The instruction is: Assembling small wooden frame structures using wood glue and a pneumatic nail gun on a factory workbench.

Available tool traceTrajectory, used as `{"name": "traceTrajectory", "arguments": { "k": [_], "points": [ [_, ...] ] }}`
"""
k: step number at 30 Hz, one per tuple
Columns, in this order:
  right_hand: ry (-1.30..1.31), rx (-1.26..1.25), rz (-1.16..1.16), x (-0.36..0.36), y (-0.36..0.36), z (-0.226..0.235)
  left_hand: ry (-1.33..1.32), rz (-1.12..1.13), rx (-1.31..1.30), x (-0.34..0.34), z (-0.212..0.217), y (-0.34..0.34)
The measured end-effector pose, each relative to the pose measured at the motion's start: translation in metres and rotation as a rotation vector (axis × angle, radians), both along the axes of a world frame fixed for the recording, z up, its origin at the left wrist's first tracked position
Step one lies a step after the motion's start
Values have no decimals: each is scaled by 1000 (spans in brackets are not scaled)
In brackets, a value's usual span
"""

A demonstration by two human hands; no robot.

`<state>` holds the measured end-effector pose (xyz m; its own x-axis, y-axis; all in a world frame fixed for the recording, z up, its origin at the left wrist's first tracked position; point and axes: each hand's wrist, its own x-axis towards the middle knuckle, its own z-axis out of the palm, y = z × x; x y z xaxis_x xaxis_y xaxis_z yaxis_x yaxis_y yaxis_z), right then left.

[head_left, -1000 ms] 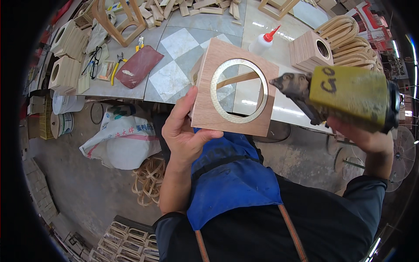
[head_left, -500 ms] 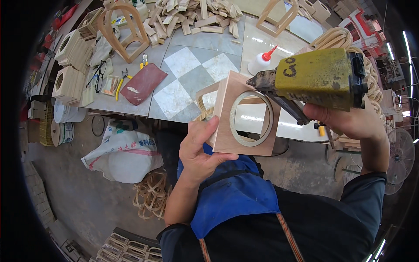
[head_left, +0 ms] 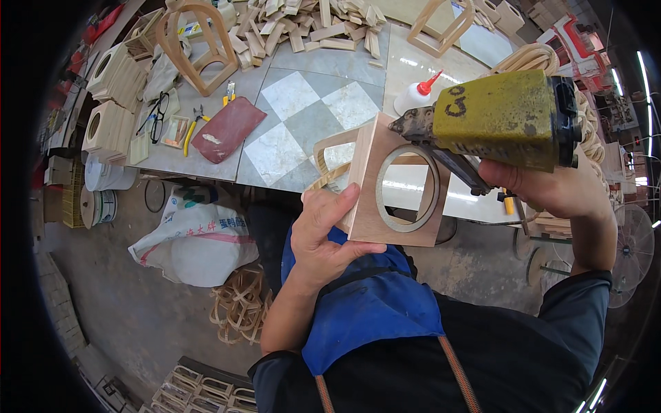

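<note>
My left hand (head_left: 325,237) is closed on a square wooden frame (head_left: 370,199) at its lower left, thumb along the near edge. The frame's front panel has a large round hole with a pale ring in it, and bent wooden strips stick out behind it. My right hand (head_left: 540,189) grips a worn yellow nail gun (head_left: 499,118) with a black end cap. The gun's metal nose is at the panel's upper edge, above the ring; whether it touches the wood I cannot tell. Just behind the nose stands a white glue bottle (head_left: 413,98) with a red tip.
Across the tiled table (head_left: 313,127) lie a dark red pad (head_left: 227,131), yellow-handled pliers (head_left: 191,134), glasses (head_left: 158,118) and a pile of wooden blocks (head_left: 310,31). An arched wooden frame (head_left: 196,51) stands at the back left. A white sack (head_left: 206,241) sits on the floor.
My left hand has shifted slightly right with the wooden frame and turned its panel a little more sideways. The nail gun has stayed almost in place.
</note>
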<state>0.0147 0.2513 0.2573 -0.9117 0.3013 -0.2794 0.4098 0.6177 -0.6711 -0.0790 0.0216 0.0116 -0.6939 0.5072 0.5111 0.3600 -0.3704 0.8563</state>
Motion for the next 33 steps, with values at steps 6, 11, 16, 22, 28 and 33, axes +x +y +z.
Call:
{"name": "traceTrajectory", "arguments": {
  "k": [6,11,16,22,28,33],
  "points": [
    [0,-6,3,0,1,-2,-10,-11,-2,1,0,0],
    [82,53,62,4,2,-9,-15,-18,-7,0,2,1],
    [141,104,114,6,3,-11,-10,-29,5,-2,2,1],
    [136,123,135,10,8,-14,21,-52,0,-4,0,-1],
    [108,99,147,11,9,-14,40,-55,3,-3,3,1],
    [29,17,54,8,6,-11,-23,-47,6,1,2,1]
  ]
}}
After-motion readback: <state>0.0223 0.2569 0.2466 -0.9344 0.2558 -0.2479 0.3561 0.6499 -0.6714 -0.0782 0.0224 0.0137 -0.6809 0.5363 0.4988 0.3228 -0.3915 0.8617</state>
